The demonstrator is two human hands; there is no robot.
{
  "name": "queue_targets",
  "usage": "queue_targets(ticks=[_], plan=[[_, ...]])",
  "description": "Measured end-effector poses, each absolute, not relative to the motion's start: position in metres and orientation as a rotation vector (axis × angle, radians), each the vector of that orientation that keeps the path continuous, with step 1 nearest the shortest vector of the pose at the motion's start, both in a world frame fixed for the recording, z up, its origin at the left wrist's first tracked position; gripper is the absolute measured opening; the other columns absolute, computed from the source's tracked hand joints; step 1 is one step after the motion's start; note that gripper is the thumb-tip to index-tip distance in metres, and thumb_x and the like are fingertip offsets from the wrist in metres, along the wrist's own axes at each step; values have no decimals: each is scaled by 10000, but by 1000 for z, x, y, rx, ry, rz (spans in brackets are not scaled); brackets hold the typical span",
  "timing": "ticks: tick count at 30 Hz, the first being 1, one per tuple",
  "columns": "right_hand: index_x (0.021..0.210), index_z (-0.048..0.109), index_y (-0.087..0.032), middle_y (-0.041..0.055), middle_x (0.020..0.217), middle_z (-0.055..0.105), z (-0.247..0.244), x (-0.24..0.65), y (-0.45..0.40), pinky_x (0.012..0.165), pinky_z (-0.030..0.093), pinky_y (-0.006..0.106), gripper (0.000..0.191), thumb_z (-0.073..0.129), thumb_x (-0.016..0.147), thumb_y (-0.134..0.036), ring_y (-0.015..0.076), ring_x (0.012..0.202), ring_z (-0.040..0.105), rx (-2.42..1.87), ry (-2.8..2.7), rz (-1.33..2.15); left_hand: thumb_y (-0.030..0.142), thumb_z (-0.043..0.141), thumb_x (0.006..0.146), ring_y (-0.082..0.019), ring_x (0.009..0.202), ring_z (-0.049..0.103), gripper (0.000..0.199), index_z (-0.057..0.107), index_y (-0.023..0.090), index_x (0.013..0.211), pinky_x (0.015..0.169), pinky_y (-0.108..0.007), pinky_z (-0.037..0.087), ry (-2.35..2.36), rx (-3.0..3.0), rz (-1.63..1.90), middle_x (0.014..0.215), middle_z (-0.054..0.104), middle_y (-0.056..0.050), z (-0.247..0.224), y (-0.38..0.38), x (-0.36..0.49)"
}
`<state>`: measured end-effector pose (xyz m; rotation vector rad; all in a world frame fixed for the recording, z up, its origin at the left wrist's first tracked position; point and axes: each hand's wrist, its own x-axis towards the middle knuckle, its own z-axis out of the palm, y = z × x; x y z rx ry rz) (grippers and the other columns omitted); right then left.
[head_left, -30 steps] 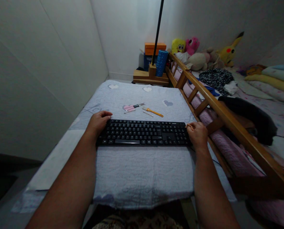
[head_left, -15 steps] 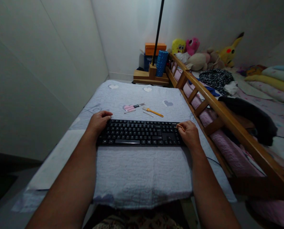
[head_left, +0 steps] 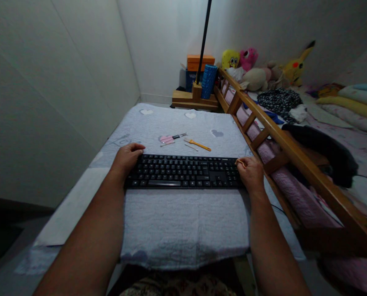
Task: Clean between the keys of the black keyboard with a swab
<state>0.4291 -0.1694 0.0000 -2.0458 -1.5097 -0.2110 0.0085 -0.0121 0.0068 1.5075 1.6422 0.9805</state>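
Observation:
A black full-size keyboard (head_left: 177, 172) lies flat on a cloth-covered table. My left hand (head_left: 128, 158) grips its upper left corner, with thumb and fingers closed around the edge. Over the number pad at the right end, my right hand (head_left: 250, 170) is closed on a small tan-orange cloth (head_left: 240, 163), most of which the fingers hide. Behind the keyboard lie a yellow-handled brush (head_left: 199, 144), a small tool with a black and metal end (head_left: 179, 136) next to a pink patch, and a couple of thin cotton swabs (head_left: 191, 147).
A pale quilted cloth (head_left: 183, 222) with heart shapes covers the table. Along the right runs a wooden bed rail (head_left: 282, 152), with bedding and plush toys beyond it. A lamp base (head_left: 196, 92), orange box (head_left: 200, 62) and blue roller (head_left: 209, 81) stand at the back.
My right hand has slid a little to the right with the cloth, uncovering more of the number pad. My left hand and the keyboard have stayed in place.

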Motion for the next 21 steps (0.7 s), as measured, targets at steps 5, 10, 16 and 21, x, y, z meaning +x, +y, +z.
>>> queue_targets(ticks=[5,10,16,21], plan=[[810,740,-164,133,883,698,1,432,-172,841,441,394,256,505,810,-265,266,860,602,-2116,-1416,-252,290,645,627,-252,874,662,247,731,196,839,881,-362,493,1626,1525,983,856,732,-39,4,-11,7],[818,751,-155,138,850,685,1,435,-174,812,443,396,282,504,805,-292,273,838,601,-2153,-1376,-243,286,650,616,-254,857,658,244,730,198,829,841,-357,499,1667,1505,958,836,730,-37,8,-13,9],[789,736,-163,126,830,674,5,433,-174,791,447,395,251,518,795,-286,265,810,596,-2093,-1364,-237,273,646,613,-254,851,656,218,726,208,804,843,-361,506,1682,1516,966,824,732,-34,10,-14,10],[754,703,-197,80,809,655,11,418,-173,773,457,362,174,544,795,-258,235,805,599,-1870,-1572,-71,273,650,614,-249,840,656,227,730,206,815,837,-358,508,1675,1504,967,823,729,-34,11,-14,11]])
